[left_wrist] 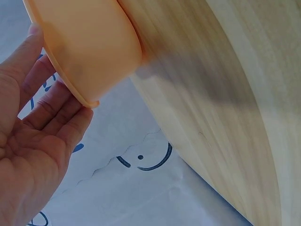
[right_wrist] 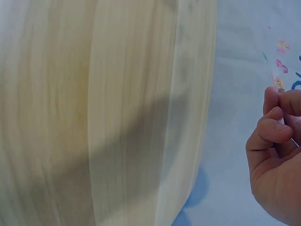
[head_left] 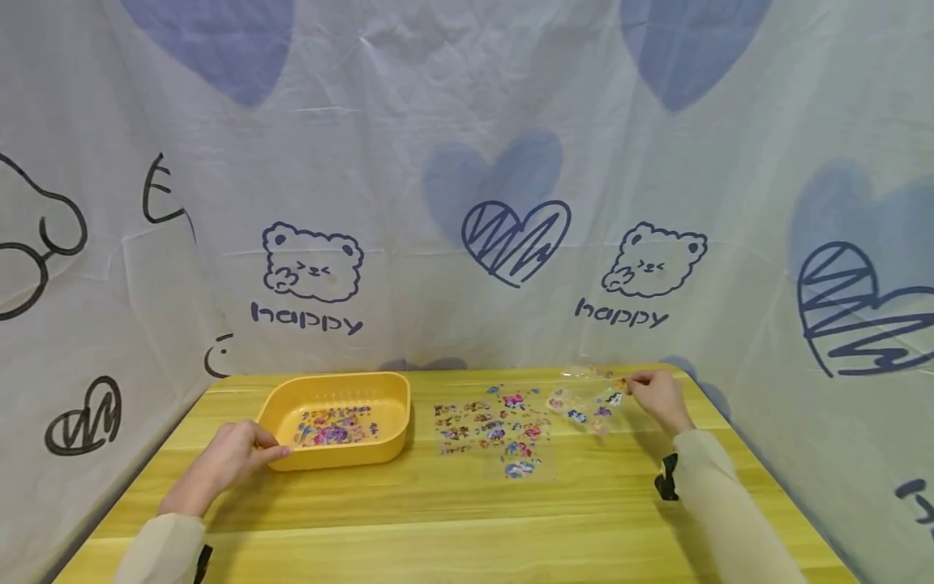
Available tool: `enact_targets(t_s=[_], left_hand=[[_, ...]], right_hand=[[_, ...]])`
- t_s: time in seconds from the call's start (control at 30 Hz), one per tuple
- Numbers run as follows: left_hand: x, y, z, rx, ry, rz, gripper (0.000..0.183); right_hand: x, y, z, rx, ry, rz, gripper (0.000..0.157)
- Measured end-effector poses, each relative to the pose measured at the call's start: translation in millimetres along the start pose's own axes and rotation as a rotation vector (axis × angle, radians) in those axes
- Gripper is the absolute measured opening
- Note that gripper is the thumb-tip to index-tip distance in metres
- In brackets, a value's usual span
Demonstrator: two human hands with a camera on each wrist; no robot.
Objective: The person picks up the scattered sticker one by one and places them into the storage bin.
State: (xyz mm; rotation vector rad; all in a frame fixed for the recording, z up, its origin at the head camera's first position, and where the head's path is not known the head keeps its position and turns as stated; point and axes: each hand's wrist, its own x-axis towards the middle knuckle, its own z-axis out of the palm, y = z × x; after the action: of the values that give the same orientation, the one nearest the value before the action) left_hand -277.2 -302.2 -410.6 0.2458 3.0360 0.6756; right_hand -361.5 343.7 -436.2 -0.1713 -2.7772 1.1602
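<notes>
A yellow plastic tray (head_left: 397, 442) stands at the left of the table, with colorful stickers (head_left: 336, 434) in it. My left hand (head_left: 233, 458) holds its near left corner, and the left wrist view has the thumb and fingers at the tray's rim (left_wrist: 75, 92). On the right, my right hand (head_left: 657, 395) pinches the edge of a clear sticker sheet (head_left: 584, 405) printed with small colorful figures, raised off the table. Part of that sheet shows above the fingertips in the right wrist view, where my right hand (right_wrist: 277, 146) has its fingers curled. Other sticker sheets (head_left: 496, 430) lie flat mid-table.
The wooden table (head_left: 438, 527) has a yellow striped grain. Behind it and at both sides hangs a pale cloth (head_left: 409, 203) with hearts, bears and lettering. The tray's right wall stands close to the flat sheets.
</notes>
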Motion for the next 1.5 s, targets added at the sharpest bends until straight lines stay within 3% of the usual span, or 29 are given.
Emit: enact_targets(t_s=[0.3, 0.67, 1.1, 1.5], left_hand=[[-0.8, -1.0, 2.3, 0.003, 0.007, 0.021, 0.021], [-1.1, -2.3, 2.9, -0.006, 0.026, 0.049, 0.02], [-6.8, -5.7, 4.1, -0.014, 0.017, 0.018, 0.021], [-1.4, -3.4, 0.2, -0.002, 0.016, 0.002, 0.026]], right_hand=[[-0.7, -10.2, 20.8, -0.017, 0.017, -0.03, 0.028], [-2.5, -30.5, 47.5, -0.028, -0.025, -0.074, 0.025], [-5.9, -61.0, 73.3, 0.011, -0.059, -0.151, 0.024], [-3.7, -94.4, 89.9, 0.061, -0.118, -0.165, 0.024]])
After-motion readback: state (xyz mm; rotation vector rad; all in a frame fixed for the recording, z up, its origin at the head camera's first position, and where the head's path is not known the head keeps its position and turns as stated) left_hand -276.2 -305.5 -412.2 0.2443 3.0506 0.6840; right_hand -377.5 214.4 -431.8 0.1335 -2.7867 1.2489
